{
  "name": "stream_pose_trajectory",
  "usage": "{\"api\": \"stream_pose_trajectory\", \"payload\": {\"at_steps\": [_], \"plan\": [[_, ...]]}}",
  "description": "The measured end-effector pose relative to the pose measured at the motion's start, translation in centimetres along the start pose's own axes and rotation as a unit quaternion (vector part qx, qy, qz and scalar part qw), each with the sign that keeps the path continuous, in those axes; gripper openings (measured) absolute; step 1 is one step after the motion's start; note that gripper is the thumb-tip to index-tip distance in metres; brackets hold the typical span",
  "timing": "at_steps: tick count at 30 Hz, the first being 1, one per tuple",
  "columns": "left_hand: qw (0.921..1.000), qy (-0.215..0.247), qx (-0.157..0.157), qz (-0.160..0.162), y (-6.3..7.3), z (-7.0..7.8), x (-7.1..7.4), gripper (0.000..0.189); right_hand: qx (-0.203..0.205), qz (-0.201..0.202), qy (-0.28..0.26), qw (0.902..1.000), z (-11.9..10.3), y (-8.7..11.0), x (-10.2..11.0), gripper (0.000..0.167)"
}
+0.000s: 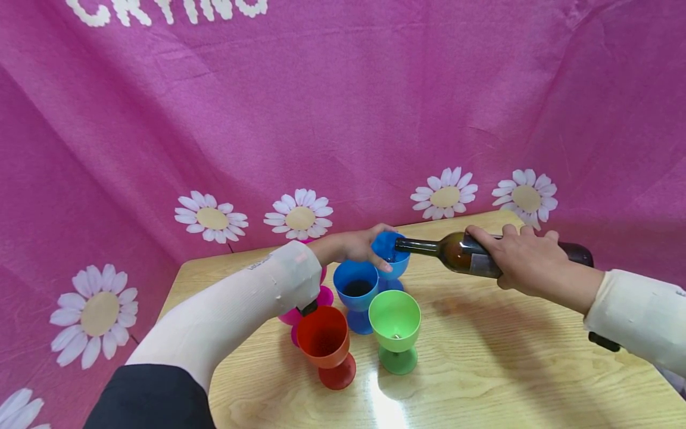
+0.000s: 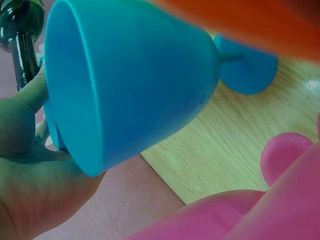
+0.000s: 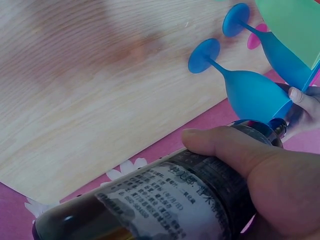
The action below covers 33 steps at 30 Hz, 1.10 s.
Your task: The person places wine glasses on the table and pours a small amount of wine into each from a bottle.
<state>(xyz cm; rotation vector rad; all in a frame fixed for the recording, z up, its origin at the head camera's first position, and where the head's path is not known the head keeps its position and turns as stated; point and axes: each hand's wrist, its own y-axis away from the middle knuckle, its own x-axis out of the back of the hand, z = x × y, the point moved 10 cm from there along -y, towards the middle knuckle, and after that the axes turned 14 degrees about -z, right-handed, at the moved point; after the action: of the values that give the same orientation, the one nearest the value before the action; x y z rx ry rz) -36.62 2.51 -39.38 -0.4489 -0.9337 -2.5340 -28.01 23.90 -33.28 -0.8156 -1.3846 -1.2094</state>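
Observation:
My left hand (image 1: 351,245) holds the bowl of the far blue goblet (image 1: 398,271), which stands upright on the table. A dark glass wine bottle (image 1: 458,253) lies nearly level in the grip of my right hand (image 1: 536,265). Its mouth is at the goblet's rim, and dark liquid runs into the bowl. Just in front stands a second blue goblet (image 1: 356,302) with dark liquid inside; it hides much of the held goblet in the left wrist view. The right wrist view shows a printed label (image 3: 175,205) on the bottle, with my thumb across the glass.
A green goblet (image 1: 395,342) and an orange-red goblet (image 1: 323,360) stand nearer on the wooden table (image 1: 482,369). Pink goblets (image 1: 325,296) are partly hidden under my left forearm. Behind the table hangs a pink cloth (image 1: 348,119) with white daisies.

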Motion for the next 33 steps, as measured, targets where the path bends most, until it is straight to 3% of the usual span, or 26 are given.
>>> {"api": "stream_pose_trajectory", "payload": {"at_steps": [33], "plan": [[1.0,0.003,0.006,-0.002,0.4,0.25,-0.06,0.087,0.0,-0.003,-0.005,1.0,-0.03,-0.03,-0.05,0.099]]}}
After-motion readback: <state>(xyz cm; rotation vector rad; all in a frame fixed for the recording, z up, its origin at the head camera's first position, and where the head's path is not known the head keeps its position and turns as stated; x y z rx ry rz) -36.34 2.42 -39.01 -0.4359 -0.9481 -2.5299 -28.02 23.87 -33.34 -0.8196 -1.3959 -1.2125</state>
